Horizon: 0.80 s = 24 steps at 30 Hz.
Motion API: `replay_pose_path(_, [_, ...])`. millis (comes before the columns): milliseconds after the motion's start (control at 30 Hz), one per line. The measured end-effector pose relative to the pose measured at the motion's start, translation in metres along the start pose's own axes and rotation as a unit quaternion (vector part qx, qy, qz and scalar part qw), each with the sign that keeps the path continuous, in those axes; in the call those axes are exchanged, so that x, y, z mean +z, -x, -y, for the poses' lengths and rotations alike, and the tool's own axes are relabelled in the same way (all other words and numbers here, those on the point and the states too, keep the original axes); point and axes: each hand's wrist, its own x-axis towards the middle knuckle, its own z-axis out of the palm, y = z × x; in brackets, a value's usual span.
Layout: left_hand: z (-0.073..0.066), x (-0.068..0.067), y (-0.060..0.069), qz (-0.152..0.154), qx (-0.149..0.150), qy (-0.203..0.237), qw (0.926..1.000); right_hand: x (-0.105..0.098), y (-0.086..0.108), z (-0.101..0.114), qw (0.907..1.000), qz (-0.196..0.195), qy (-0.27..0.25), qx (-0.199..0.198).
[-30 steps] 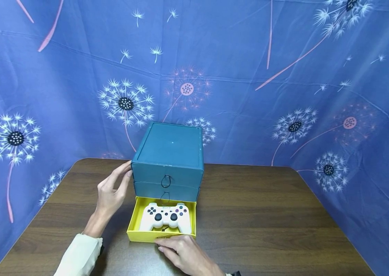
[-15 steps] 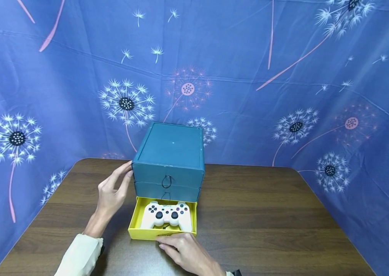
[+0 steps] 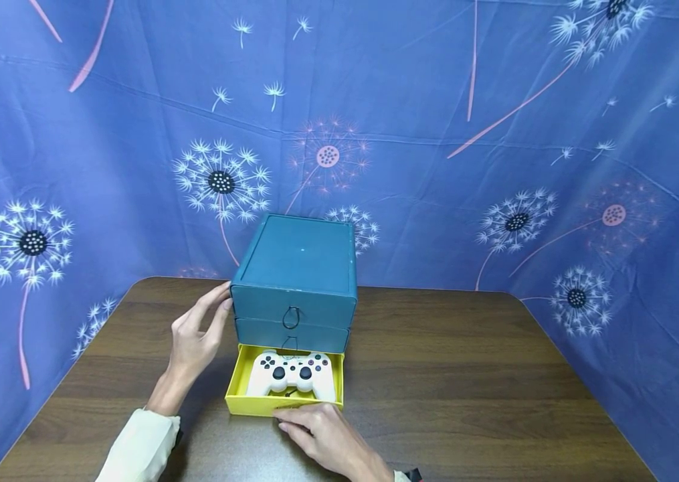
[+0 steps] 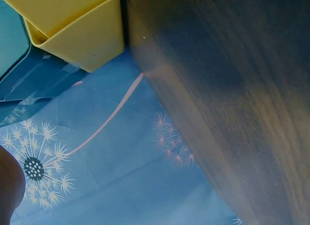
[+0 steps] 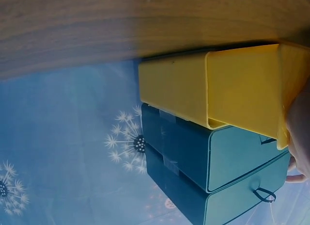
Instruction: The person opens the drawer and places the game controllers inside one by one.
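Note:
Two teal drawer boxes are stacked above a yellow box, whose yellow drawer is partly pulled out. Inside the drawer lies a white game controller with black thumbsticks, and a bit of dark cord shows below it. My left hand rests its fingertips against the left side of the teal stack. At the drawer's front, my right hand presses with extended fingers; the right wrist view shows this hand against the yellow front panel. Whether those fingers touch a pull loop is hidden.
Each teal box has a dark loop pull on its front. The stack stands on a brown wooden table, left of its middle. Behind the table hangs a blue cloth with a dandelion print.
The yellow drawer has slid slightly inward, away from me, with the controller in it. My right hand has followed it forward. My left hand stays at the teal stack.

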Motion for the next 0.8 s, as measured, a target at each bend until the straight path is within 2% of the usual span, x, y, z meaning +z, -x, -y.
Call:
replay_pose_path(533, [0.002,-0.001,0.000,0.006,0.001,0.002,1.0000,0.000,-0.004,-0.007,0.9996,-0.024,0.013,-0.009])
replay_pose_path(800, [0.003,-0.001,0.001,0.004,0.002,-0.001,1.0000,0.000,-0.007,-0.011,0.9994,-0.033,0.002,-0.009])
